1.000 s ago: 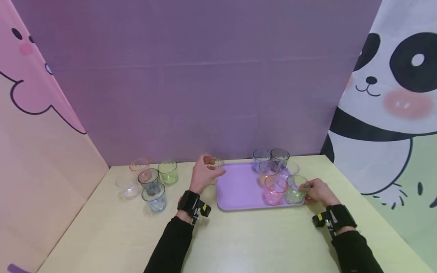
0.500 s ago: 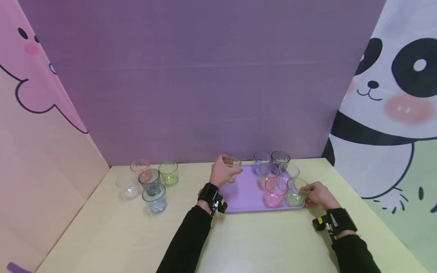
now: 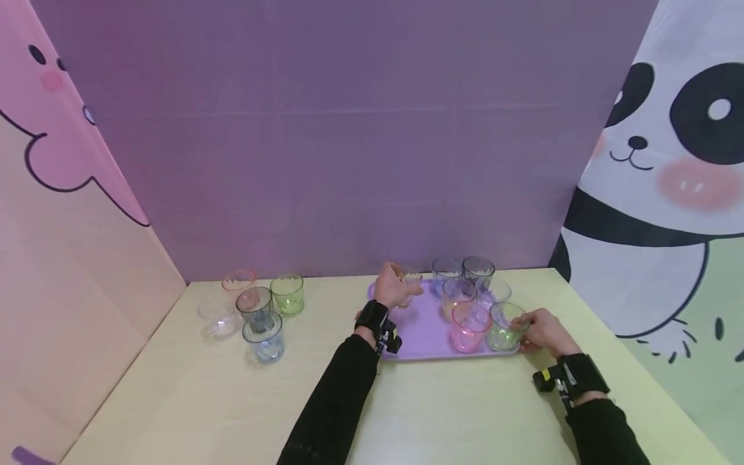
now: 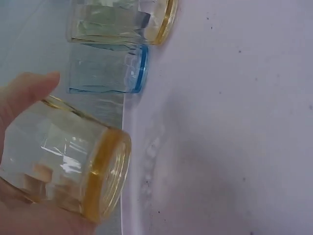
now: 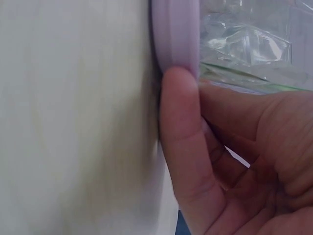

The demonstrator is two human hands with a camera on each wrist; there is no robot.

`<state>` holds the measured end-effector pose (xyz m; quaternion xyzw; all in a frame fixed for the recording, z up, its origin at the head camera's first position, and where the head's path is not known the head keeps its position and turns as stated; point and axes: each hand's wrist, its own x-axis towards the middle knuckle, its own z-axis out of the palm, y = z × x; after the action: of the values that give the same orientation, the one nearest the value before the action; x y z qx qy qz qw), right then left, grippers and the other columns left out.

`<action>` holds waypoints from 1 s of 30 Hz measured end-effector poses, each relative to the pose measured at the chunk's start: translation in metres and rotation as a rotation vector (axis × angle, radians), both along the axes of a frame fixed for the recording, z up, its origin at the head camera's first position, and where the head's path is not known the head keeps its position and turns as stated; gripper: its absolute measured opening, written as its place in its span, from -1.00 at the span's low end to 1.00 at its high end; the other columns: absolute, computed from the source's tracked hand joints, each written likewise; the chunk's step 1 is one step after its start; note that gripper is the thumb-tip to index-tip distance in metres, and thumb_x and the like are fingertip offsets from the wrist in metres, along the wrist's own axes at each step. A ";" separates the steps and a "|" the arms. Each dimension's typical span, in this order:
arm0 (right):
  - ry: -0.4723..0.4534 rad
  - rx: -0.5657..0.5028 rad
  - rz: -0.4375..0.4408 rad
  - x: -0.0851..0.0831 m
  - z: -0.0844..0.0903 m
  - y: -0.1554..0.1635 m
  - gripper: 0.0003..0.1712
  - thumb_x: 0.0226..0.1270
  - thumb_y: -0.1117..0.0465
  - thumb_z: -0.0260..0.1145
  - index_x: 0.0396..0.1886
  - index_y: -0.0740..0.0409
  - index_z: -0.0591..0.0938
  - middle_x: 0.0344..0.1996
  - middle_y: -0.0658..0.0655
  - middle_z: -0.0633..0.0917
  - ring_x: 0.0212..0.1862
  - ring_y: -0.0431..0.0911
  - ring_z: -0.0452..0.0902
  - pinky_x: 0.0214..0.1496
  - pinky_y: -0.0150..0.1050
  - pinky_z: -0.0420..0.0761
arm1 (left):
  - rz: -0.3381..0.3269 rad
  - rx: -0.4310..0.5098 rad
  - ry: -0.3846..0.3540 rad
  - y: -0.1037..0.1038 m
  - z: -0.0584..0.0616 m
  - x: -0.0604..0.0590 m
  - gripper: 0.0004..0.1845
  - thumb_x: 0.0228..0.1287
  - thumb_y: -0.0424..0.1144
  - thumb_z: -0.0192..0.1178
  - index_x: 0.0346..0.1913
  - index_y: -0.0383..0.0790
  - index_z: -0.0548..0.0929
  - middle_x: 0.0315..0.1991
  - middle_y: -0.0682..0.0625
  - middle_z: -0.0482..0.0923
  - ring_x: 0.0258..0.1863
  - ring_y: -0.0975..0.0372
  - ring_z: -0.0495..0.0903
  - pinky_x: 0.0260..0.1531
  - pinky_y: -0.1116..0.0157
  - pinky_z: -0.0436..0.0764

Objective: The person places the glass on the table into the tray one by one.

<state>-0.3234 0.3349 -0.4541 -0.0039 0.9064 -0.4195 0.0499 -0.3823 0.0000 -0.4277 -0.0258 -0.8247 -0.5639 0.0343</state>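
My left hand (image 3: 397, 287) grips a clear glass with a yellow rim (image 3: 411, 279) over the back left part of the lilac tray (image 3: 421, 330). In the left wrist view that glass (image 4: 63, 166) lies sideways between my fingers (image 4: 27, 93), beside a blue-rimmed glass (image 4: 107, 68) on the tray. My right hand (image 3: 536, 328) holds the green glass (image 3: 503, 326) at the tray's front right corner. In the right wrist view its thumb (image 5: 178, 127) presses the tray rim (image 5: 176, 29), with the green glass (image 5: 244, 44) behind the curled fingers.
A pink glass (image 3: 468, 326) and several other glasses (image 3: 459, 290) fill the tray's right half. Several more glasses (image 3: 256, 310) stand in a cluster at the table's back left. A purple wall rises behind, with printed panels on both sides.
My left hand has carried the yellow-rimmed glass to the right, from beside the tray's left edge to over the tray. The right hand has stayed on the green glass.
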 end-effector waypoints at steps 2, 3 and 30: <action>0.000 -0.006 0.001 0.000 0.000 0.000 -0.74 0.12 0.56 0.23 -0.16 0.61 0.60 0.00 0.60 0.57 -0.52 -0.14 0.62 -0.44 -0.20 0.72 | 0.012 -0.018 0.002 0.003 -0.002 -0.003 -0.15 -0.19 -0.22 0.61 0.19 -0.38 0.38 0.10 -0.28 0.39 -0.08 -0.02 0.56 -0.34 0.31 0.67; 0.000 -0.009 0.004 0.000 0.000 0.000 -0.75 0.13 0.56 0.23 -0.17 0.61 0.60 0.00 0.60 0.57 -0.52 -0.13 0.62 -0.44 -0.20 0.72 | 0.017 -0.035 0.008 0.004 -0.003 -0.005 -0.14 -0.20 -0.23 0.62 0.19 -0.38 0.38 0.14 -0.30 0.37 -0.03 -0.03 0.53 -0.34 0.31 0.67; -0.036 0.036 0.004 -0.002 0.004 0.000 -0.57 0.05 0.65 0.19 0.00 0.60 0.56 0.12 0.61 0.49 -0.46 -0.15 0.63 -0.40 -0.21 0.72 | -0.005 0.008 0.001 0.026 -0.017 -0.019 -0.09 -0.02 -0.36 0.50 0.38 -0.35 0.21 0.23 -0.41 0.44 0.11 -0.14 0.56 -0.06 0.14 0.69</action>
<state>-0.3254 0.3348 -0.4498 0.0027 0.9128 -0.4030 0.0671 -0.4016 0.0261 -0.4450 -0.0278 -0.8224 -0.5673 0.0335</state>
